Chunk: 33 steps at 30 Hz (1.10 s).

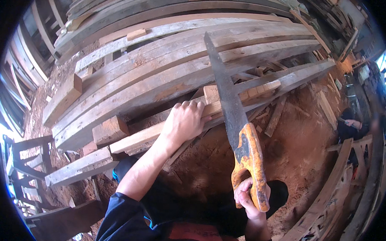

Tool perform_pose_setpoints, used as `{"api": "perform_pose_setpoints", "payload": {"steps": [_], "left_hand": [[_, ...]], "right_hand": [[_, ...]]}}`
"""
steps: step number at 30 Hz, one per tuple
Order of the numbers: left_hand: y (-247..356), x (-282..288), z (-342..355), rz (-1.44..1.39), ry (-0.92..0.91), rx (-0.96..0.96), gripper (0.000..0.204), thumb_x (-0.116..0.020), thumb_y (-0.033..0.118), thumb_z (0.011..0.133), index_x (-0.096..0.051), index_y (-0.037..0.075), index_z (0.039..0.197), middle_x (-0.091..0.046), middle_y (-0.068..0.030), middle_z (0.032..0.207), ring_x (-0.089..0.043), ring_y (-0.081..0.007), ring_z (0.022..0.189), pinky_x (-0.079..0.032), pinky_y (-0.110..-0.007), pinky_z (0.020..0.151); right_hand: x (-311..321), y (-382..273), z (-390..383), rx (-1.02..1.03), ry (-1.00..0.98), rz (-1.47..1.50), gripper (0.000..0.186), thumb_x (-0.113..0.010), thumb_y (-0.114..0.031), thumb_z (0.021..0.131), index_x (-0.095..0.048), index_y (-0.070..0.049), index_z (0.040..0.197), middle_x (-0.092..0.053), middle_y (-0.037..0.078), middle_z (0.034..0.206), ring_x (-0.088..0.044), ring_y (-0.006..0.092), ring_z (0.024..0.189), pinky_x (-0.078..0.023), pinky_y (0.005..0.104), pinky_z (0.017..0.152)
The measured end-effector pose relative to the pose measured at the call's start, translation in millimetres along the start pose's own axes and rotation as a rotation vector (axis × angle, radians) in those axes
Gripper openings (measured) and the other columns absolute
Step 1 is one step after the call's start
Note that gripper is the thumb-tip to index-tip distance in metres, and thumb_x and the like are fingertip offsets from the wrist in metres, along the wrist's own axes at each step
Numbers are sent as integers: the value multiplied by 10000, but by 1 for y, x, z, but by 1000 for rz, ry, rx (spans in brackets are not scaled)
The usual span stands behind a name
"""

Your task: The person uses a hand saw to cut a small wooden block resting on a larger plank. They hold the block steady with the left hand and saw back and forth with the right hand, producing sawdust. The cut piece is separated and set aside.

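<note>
My left hand [183, 122] is closed over a pale narrow board [132, 141], which lies slanting across other timber, beside a short wooden block [109, 130]. My right hand [252, 201] grips the worn yellow-orange handle [255, 161] of a handsaw. The long dark blade [224, 87] points away from me and lies over the board, to the right of my left hand; I cannot tell whether its teeth touch the wood.
Long weathered beams [169, 64] are stacked beyond my hands. Dirt ground [285, 157] with offcuts shows at the right, with planks [322, 197] along the lower right. Another person [352, 128] is at the right edge. Broken wooden frames [34, 166] stand at the left.
</note>
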<state>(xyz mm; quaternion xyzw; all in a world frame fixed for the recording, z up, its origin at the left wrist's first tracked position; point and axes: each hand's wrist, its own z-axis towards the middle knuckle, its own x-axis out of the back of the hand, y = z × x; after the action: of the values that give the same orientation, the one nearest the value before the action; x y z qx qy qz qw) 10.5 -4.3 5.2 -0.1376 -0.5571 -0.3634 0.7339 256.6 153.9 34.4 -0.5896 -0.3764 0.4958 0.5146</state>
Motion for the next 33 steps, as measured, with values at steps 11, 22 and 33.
{"api": "perform_pose_setpoints", "payload": {"steps": [11, 22, 33], "left_hand": [[8, -1, -4, 96, -14, 22, 487, -546, 490, 939, -570, 5, 960, -648, -150, 782, -670, -302, 751, -533, -398, 681], [3, -3, -4, 84, -58, 10, 491, -551, 476, 940, -560, -13, 984, -635, -157, 836, -668, -304, 787, -537, -401, 703], [8, 1, -6, 66, -64, 25, 403, -617, 407, 903, -570, 8, 933, -641, -157, 854, -663, -289, 817, -535, -400, 723]], "right_hand": [[-16, 13, -8, 118, 35, -88, 271, -729, -217, 884, -546, -19, 912, -583, 21, 712, -537, 74, 593, -431, 223, 543], [-24, 7, -5, 80, 61, -114, 229, -700, -185, 896, -564, -31, 795, -580, 25, 658, -536, 99, 561, -408, 250, 519], [-24, 3, 13, 116, -25, -385, 143, -696, -64, 837, -555, -36, 830, -573, 15, 673, -533, 109, 553, -411, 241, 510]]}}
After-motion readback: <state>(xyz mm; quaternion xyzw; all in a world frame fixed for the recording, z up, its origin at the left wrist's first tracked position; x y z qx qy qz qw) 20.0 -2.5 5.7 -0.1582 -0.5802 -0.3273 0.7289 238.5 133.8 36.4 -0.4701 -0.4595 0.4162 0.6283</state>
